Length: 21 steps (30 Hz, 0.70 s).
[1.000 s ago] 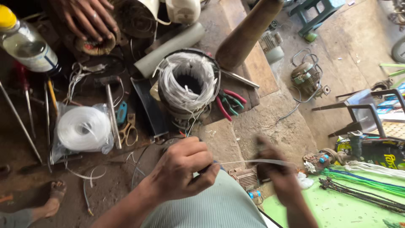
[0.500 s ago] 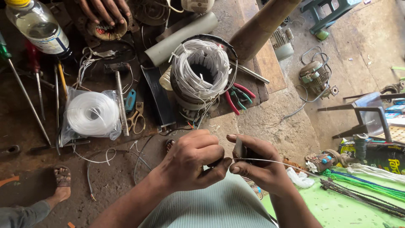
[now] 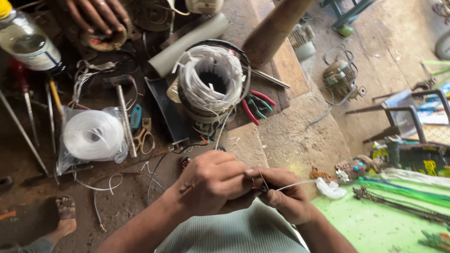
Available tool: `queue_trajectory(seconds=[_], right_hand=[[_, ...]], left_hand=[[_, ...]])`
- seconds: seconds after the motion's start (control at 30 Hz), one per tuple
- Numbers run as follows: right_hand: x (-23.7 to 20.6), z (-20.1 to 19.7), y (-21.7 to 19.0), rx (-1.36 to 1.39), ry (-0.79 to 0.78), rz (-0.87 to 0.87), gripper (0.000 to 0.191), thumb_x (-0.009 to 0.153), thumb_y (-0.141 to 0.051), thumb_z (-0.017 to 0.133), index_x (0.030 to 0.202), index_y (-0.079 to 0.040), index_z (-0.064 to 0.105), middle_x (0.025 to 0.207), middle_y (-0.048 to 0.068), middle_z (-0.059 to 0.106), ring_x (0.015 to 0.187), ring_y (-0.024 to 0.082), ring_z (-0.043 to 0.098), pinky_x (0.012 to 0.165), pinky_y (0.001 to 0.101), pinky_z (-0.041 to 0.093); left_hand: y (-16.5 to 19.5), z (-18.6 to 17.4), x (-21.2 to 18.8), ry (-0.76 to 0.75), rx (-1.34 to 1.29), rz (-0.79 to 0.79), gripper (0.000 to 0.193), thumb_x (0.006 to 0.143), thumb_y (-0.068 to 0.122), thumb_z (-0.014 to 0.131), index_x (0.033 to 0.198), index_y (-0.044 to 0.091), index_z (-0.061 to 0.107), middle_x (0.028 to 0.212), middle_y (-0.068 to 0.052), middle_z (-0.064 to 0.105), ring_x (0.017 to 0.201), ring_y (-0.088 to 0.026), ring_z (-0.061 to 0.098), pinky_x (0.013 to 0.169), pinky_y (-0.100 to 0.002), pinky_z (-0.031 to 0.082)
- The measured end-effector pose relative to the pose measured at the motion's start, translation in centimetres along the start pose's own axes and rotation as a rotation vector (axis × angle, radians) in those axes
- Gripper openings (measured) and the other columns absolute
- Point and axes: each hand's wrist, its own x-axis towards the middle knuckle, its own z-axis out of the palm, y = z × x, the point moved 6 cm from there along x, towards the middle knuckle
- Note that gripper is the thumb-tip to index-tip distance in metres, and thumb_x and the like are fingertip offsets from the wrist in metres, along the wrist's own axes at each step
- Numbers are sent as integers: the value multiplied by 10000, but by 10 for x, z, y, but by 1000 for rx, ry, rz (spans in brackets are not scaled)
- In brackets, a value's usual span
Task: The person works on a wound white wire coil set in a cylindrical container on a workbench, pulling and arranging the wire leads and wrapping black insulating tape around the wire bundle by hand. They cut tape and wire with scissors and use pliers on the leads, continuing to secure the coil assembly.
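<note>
Two hands pinched together on one thin white wire [image 3: 300, 183].
Left hand [image 3: 213, 182] and right hand [image 3: 286, 197] touching, both gripping it; wire coil [image 3: 211, 79] beyond, pliers [image 3: 255, 105] beside coil.

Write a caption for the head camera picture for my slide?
Two hands, left and right, pinch a thin white wire above a cluttered floor with a wire coil.

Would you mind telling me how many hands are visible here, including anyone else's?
3. The left hand and right hand meet at bottom centre, pinching a thin white wire. Another person's hand rests at top left. Others may be out of frame.
</note>
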Motion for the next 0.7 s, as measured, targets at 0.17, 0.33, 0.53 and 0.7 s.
queue_trajectory(seconds=[0.17,0.33,0.53,0.7], right_hand=[[-12,-2,0,306,-67,-45,491,1009,-269,741,1351,63,623,864,69,610,666,112,465,593,283,349],[-26,-30,-17,228,6,-146,491,1016,-224,735,1403,46,600,833,92,543,670,148,437,600,318,340],[-62,-78,-32,183,96,-242,274,996,-218,739,1214,-60,684,778,35,512,608,129,432,566,312,329],[-74,-146,-28,268,468,-86,224,1084,-286,598,1201,-98,634,820,3,533,614,81,438,509,237,364]], left_hand=[[12,3,11,-35,87,141,243,850,251,819,799,127,618,766,23,526,673,-161,560,578,-345,454],[4,-3,19,-53,122,90,383,880,218,827,646,141,533,628,18,466,545,-157,499,491,-343,420],[-3,-5,14,-85,34,76,384,919,194,811,650,110,550,646,-24,524,586,-203,549,538,-372,457],[-14,-21,4,9,27,-7,288,884,173,792,705,87,584,772,-54,652,685,-227,635,666,-368,537]])
